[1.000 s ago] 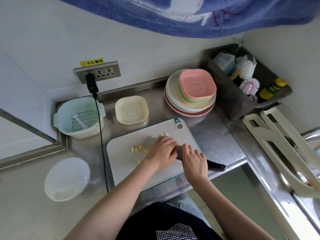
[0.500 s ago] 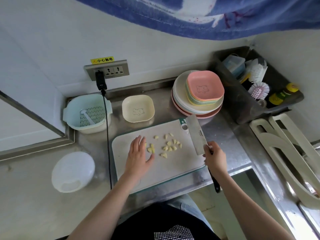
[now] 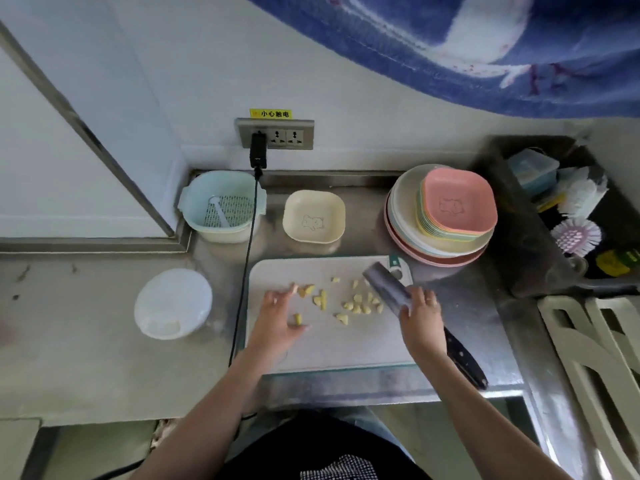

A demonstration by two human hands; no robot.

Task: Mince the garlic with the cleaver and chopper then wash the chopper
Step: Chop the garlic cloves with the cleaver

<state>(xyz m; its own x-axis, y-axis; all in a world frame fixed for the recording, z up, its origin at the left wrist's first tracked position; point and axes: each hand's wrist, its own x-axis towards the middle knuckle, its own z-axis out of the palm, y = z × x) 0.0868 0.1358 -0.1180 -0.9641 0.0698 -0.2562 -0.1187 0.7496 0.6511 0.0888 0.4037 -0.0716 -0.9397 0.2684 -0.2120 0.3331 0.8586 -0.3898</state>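
Garlic pieces lie scattered mid-frame on the cutting board; right hand grips the cleaver, left hand open-fingered, gathering. Next, probably: heap and chop finer.

We stand at a steel surface set against a pale wall; a socket plate sits above it, blue cloth hanging overhead.

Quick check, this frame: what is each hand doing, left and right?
Left hand: open, fingers spread over the cutting board among garlic pieces, holding nothing.
Right hand: gripping the cleaver.
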